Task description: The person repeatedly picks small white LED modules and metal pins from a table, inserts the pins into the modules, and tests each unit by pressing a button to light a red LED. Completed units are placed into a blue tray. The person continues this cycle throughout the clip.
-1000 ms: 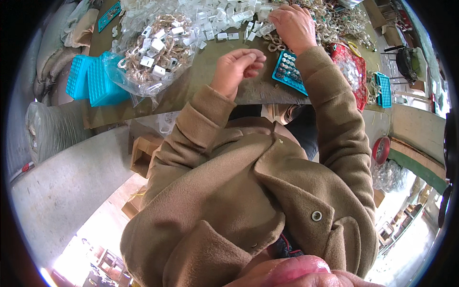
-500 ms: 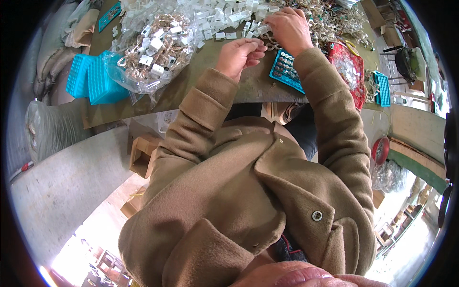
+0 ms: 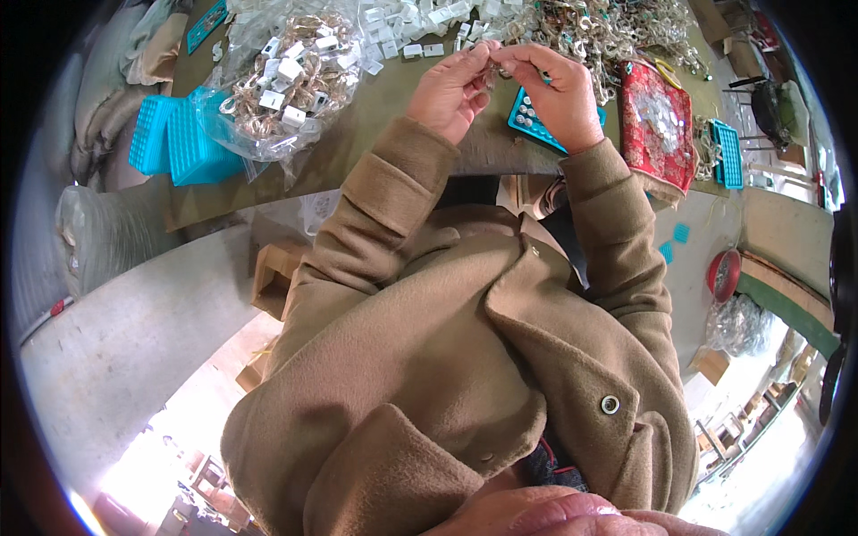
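Matt woolly coat sleeves (image 3: 393,192); glossy clear plastic bag (image 3: 277,85); turquoise plastic tray (image 3: 174,143); shiny red cloth (image 3: 657,116)

Left hand (image 3: 450,89) and right hand (image 3: 556,92) pinching a small metal piece (image 3: 494,68), teal tray (image 3: 534,121) beneath, olive table (image 3: 375,125)

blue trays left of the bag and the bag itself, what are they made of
Blue trays: apparently rigid moulded plastic, matte, with a regular grid of cells. Clear bag: thin glossy plastic film, judging by its wrinkles, glare and the small pieces visible through it.
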{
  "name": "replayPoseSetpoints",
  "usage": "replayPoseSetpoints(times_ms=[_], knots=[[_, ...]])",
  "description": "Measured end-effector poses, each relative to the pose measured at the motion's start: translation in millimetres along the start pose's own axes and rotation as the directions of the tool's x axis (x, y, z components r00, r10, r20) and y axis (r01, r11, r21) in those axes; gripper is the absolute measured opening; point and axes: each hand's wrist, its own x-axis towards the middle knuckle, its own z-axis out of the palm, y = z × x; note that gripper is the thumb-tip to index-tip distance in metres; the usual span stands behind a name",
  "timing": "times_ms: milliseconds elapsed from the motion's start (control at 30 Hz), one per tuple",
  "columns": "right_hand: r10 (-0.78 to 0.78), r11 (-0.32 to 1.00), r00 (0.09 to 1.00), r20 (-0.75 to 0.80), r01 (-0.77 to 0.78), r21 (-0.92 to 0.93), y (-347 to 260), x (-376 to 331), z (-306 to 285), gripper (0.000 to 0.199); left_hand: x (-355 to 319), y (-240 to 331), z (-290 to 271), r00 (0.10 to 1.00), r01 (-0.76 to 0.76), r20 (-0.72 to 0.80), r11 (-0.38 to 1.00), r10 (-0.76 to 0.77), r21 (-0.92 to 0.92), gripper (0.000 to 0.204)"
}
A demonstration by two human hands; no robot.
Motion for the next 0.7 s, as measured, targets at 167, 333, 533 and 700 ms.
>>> replayPoseSetpoints(times_ms=[167, 333, 533, 700], knots=[[0.104, 0.987, 0.994, 0.022, -0.106, 0.117, -15, -22, -18, 0.016, 0, -5, 8, 0.960, -0.281, 0.068, 0.944, 0.273, 0.175, 0.027], [0.251, 0.963, 0.958, -0.142, -0.231, 0.139, -15, -24, -28, 0.022, -9, -11, 15, 0.918, -0.379, 0.288, 0.821, 0.274, 0.428, 0.041], [0.283, 0.801, 0.948, 0.149, -0.319, 0.507, -19, -40, -32, 0.022, -20, -17, 29, 0.913, -0.306, 0.372, 0.887, 0.170, 0.346, 0.058], [0.309, 0.590, 0.935, 0.173, -0.331, 0.736, -16, -53, -34, 0.019, -31, -18, 35, 0.949, -0.048, 0.314, 0.987, -0.003, 0.153, 0.059]])
